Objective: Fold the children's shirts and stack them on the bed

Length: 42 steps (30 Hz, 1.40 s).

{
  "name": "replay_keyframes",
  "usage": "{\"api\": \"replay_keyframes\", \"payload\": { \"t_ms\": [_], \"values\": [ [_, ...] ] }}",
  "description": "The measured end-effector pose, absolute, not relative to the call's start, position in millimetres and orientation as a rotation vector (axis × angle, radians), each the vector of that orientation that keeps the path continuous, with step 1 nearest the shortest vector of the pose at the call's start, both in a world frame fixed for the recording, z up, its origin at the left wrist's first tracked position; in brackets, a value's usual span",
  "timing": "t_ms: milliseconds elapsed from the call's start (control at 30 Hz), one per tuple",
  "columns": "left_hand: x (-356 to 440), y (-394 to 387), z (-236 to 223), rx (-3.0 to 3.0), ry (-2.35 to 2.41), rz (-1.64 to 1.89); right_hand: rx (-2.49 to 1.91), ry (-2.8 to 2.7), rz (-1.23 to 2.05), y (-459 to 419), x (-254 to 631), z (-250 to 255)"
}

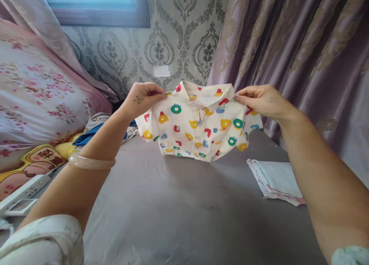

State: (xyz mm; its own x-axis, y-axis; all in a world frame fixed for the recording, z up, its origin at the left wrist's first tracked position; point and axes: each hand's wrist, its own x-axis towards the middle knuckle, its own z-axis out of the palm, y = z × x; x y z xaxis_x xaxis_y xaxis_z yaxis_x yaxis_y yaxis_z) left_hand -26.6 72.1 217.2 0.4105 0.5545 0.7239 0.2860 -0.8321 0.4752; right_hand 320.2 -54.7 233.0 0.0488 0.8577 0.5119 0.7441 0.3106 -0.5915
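Grey damask wallpaper (181, 38) fills the upper middle of the frame, with a purple curtain (276, 38) down the upper right and a grey sheet (187, 211) spread across the lower half. Both forearms reach in from the lower corners and angle toward the center, a pale bangle (92, 162) around the left one. The left hand (147, 97) and right hand (259, 99) are level with each other, backs showing, and each grip is pinched, thumb against fingers, on one shoulder of a small shirt (184, 126). That shirt is stretched between them at mid-frame, its front toward the viewer: white, short-sleeved, with a collar and a scatter of red, yellow, green and blue shapes. Its lower part billows a little, and whether the hem touches the sheet cannot be told. Below it the sheet runs on to the bottom edge of the frame. At right, a folded cloth stack (276, 176) lies near the right forearm, partly hidden by it; at left, a power strip (29, 190) and a yellow printed cushion (43, 157) border the sheet, beneath floral bedding (43, 76).
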Motion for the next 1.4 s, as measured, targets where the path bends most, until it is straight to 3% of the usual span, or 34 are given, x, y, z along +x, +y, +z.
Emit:
{"api": "replay_keyframes", "payload": {
  "t_ms": [200,300,433,767,1100,1400],
  "values": [
    [-17.3,56.6,235.3,2.431,0.979,2.015,-1.529,-1.589,-0.737,-50.6,295.4,248.7],
    [-21.7,54.2,244.4,2.506,0.957,2.057,-1.594,-1.647,-0.922,-50.9,285.8,253.1],
    [-30.4,71.5,240.2,2.636,0.925,1.646,-1.643,-1.738,-1.031,-46.8,283.4,248.3],
    [-18.4,99.3,217.9,2.492,1.089,1.336,-1.721,-1.766,-0.948,-30.4,292.6,245.1],
    [5.9,86.0,199.1,2.29,1.318,1.734,-1.744,-1.638,-1.053,-41.6,286.6,236.7],
    [-36.3,-0.8,182.4,2.387,1.378,2.264,-1.612,-1.735,-1.016,-115.9,260.3,231.9]
  ]
}}
